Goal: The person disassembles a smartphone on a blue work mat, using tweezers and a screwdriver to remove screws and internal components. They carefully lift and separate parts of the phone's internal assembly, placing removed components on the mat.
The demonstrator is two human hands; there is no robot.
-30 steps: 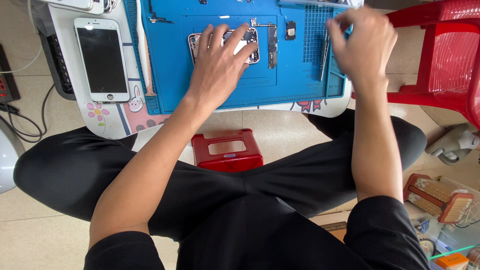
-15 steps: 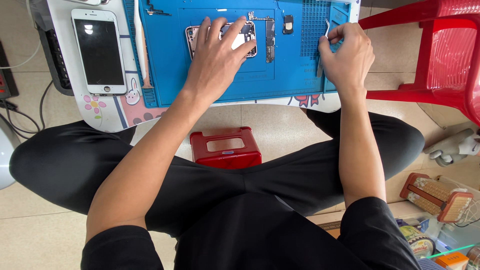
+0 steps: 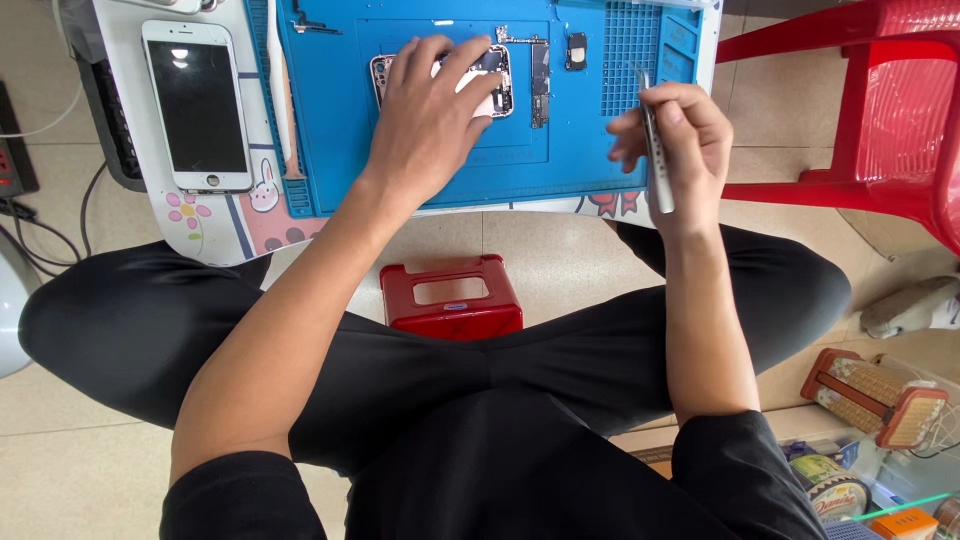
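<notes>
My left hand (image 3: 428, 118) lies flat on an opened phone body (image 3: 497, 84) on the blue work mat (image 3: 340, 150), fingers spread over it and covering most of it. My right hand (image 3: 672, 135) hovers over the mat's right side, pinching a pair of metal tweezers (image 3: 657, 160) that point away from me. A long circuit board (image 3: 539, 78) and a small black part (image 3: 575, 50) lie just right of the phone body.
A white phone screen (image 3: 198, 105) rests face up at the left on a white patterned board. A red plastic stool (image 3: 452, 295) stands between my knees, a red chair (image 3: 870, 110) at the right. Cables lie left; boxes and tins sit bottom right.
My right hand has come back from the mat's far right corner toward me and now holds the tweezers upright over the mat. The left hand stays on the phone body.
</notes>
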